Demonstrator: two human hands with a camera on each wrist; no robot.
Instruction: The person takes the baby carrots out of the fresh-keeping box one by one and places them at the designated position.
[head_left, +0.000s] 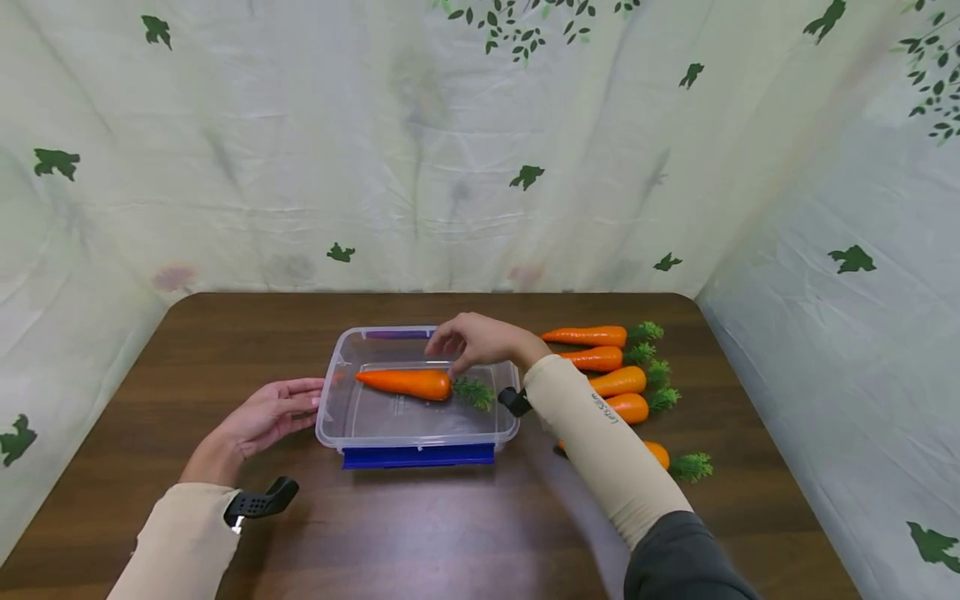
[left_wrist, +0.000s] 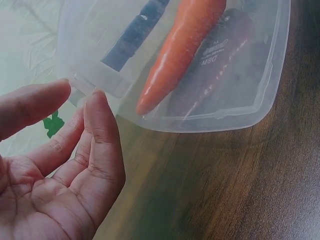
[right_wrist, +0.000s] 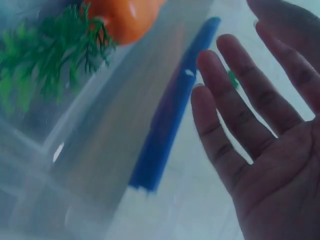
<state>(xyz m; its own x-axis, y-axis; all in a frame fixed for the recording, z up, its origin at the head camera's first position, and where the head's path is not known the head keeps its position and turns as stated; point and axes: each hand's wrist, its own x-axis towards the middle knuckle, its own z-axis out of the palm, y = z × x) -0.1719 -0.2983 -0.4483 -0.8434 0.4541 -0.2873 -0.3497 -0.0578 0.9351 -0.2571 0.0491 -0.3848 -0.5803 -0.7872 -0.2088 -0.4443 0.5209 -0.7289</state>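
A clear plastic container (head_left: 382,425) with blue side clips stands on the table. Inside it lies one orange carrot (head_left: 405,383), its tip to the left and its green top (head_left: 474,393) to the right. My left hand (head_left: 270,412) is at the container's left side, fingers extended and fingertips right at the wall; the left wrist view shows its thumb and index fingertip (left_wrist: 97,100) by the container's corner. Above the container, my right hand (head_left: 487,340) has its fingers loosely bent near the carrot's top end. In the right wrist view its spread fingers (right_wrist: 245,100) hold nothing.
Several more carrots (head_left: 592,336) lie in a column right of the container, partly hidden behind the right forearm. The blue clip (head_left: 420,457) faces the near side of the brown table (head_left: 360,533). A pale leaf-printed curtain (head_left: 337,167) hangs behind the table.
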